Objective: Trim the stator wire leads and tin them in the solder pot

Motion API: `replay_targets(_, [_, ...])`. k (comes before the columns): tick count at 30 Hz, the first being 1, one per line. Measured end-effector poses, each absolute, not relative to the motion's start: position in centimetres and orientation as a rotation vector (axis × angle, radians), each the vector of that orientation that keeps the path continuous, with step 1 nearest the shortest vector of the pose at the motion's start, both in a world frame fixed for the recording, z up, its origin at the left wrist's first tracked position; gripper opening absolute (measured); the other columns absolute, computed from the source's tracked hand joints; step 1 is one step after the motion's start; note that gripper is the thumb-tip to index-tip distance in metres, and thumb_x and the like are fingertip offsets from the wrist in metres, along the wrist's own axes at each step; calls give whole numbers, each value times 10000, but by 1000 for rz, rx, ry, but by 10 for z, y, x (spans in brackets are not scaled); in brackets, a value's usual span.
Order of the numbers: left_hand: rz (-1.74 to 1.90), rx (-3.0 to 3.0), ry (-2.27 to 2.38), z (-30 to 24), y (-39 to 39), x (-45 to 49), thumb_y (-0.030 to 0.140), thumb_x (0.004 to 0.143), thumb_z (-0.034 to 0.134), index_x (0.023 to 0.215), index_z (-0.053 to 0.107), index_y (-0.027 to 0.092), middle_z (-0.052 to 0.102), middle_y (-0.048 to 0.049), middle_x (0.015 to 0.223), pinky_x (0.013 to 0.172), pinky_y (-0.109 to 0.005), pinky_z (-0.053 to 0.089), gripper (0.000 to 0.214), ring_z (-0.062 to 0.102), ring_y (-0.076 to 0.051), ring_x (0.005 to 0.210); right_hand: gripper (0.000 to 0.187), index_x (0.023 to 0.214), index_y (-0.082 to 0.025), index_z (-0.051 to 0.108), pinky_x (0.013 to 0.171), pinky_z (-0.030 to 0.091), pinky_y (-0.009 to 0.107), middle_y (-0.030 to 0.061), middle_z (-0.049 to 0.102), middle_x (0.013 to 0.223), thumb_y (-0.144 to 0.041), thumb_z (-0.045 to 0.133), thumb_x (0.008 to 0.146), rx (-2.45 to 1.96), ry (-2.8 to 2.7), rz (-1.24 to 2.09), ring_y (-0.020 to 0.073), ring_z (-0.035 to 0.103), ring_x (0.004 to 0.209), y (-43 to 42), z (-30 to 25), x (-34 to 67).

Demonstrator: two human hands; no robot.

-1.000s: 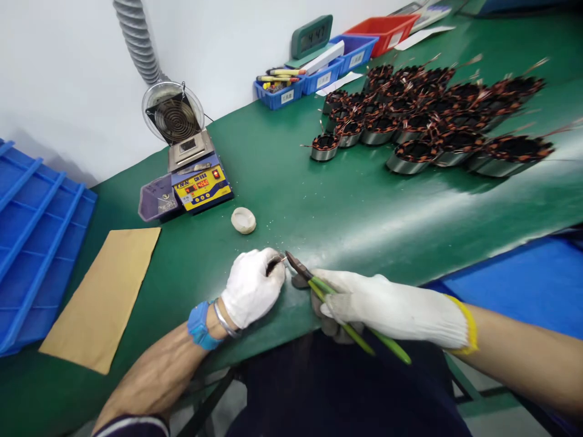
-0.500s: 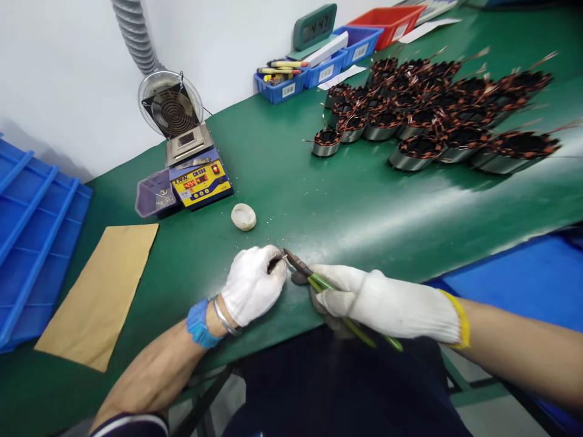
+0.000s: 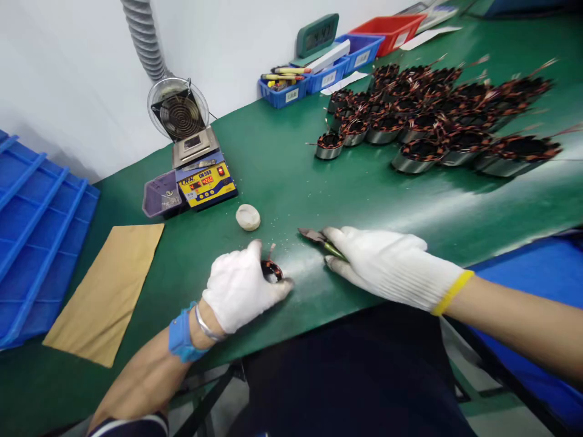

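Note:
My left hand [image 3: 241, 285], in a white glove, curls around a small motor stator [image 3: 272, 271] with copper windings and a dark ring. Thumb and forefinger lie on either side of it, and a short wire end sticks up at its far edge. To the right, my gloved right hand [image 3: 378, 258] lies low over the bench with its fingers around green-handled pliers [image 3: 313, 235]. Their dark jaws point left, towards the stator but apart from it; most of the handles are hidden under the palm. A small white round dish [image 3: 248, 217] sits just beyond my left hand.
Many more stators [image 3: 416, 152] stand grouped at the back right. A yellow soldering station [image 3: 207, 185] with a fan and a purple tray [image 3: 159, 194] is at left, near brown paper [image 3: 107, 291] and a blue crate [image 3: 40, 243]. Blue bins [image 3: 286, 94] line the wall.
The pliers have moved away from the stator and down to the bench, now mostly under my right hand. My left hand has shifted left and loosened, showing the stator's ring.

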State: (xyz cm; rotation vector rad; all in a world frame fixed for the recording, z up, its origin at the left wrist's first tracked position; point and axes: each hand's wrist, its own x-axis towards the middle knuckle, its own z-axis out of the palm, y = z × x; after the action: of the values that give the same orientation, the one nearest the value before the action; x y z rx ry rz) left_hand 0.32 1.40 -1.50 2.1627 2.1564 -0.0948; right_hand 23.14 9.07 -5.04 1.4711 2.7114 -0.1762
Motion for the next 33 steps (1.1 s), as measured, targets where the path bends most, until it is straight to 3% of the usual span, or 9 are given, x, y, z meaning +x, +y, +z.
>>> replay_targets(4, [-110, 2116, 2435, -1, 13, -6, 588, 911, 478, 1004, 648, 179, 698, -92, 750, 690, -388, 534, 453, 712, -303, 751, 512, 1248, -101, 634, 732, 492, 470, 210, 672, 1018, -467, 500, 915, 1369, 2872, 180, 366, 652, 851, 95, -56, 228])
replay_targets(6, [78, 2239, 2275, 7, 9, -13, 474, 894, 533, 1148, 628, 178, 730, -101, 932, 807, -403, 548, 401, 710, -294, 893, 568, 1291, -92, 604, 878, 496, 497, 226, 655, 1169, -469, 575, 867, 1248, 3121, 49, 383, 630, 1036, 90, -60, 225])
replay_targets(10, [204, 2317, 1845, 5, 5, -15, 394, 798, 636, 1302, 557, 162, 676, -129, 1237, 951, -428, 542, 561, 665, -306, 1094, 506, 1356, -116, 561, 1029, 480, 453, 190, 626, 1321, -332, 545, 899, 1024, 3430, -527, 316, 592, 1216, 73, -71, 210])
replay_targets(14, [111, 2192, 1884, -13, 9, -4, 390, 804, 623, 1296, 534, 152, 699, -136, 1133, 872, -465, 568, 554, 693, -336, 1006, 355, 1209, -115, 662, 1075, 446, 516, 181, 694, 1187, -230, 535, 898, 868, 3384, -789, 314, 620, 1160, 75, -76, 180])
replay_targets(17, [99, 2106, 1868, -18, 10, -1, 380, 784, 651, 1344, 479, 169, 720, -111, 1062, 812, -414, 576, 623, 716, -320, 944, 224, 1018, -145, 719, 1133, 388, 532, 142, 732, 1067, -164, 557, 864, 774, 3283, -791, 274, 667, 1051, 85, -71, 164])
replay_targets(23, [98, 2090, 1728, -13, 7, -9, 350, 795, 664, 1463, 365, 193, 725, -101, 1080, 768, -355, 567, 749, 739, -304, 909, 262, 890, -189, 745, 1135, 310, 647, 143, 749, 949, -138, 489, 864, 748, 3365, -106, 343, 635, 1105, 103, -43, 185])
replay_targets(28, [122, 2057, 1688, -16, 9, -14, 442, 776, 688, 1535, 257, 163, 685, -139, 1175, 813, -379, 577, 916, 728, -314, 971, 362, 1203, -130, 685, 1015, 486, 484, 157, 715, 1147, -286, 549, 906, 883, 3216, -591, 307, 649, 1097, 86, -43, 185])
replay_targets(30, [119, 2053, 1688, -16, 10, -14, 450, 772, 688, 1545, 235, 145, 681, -143, 1174, 824, -385, 578, 947, 724, -314, 976, 255, 1078, -150, 722, 1057, 458, 459, 127, 741, 1049, -223, 569, 888, 893, 3105, -710, 270, 681, 1016, 77, -50, 174])
replay_targets(33, [97, 2038, 1670, -12, 9, -14, 406, 776, 683, 1552, 237, 145, 694, -130, 1158, 845, -372, 571, 932, 725, -308, 980, 183, 894, -178, 733, 1150, 352, 490, 105, 755, 955, -156, 556, 852, 861, 3188, -468, 254, 690, 989, 78, -55, 168])
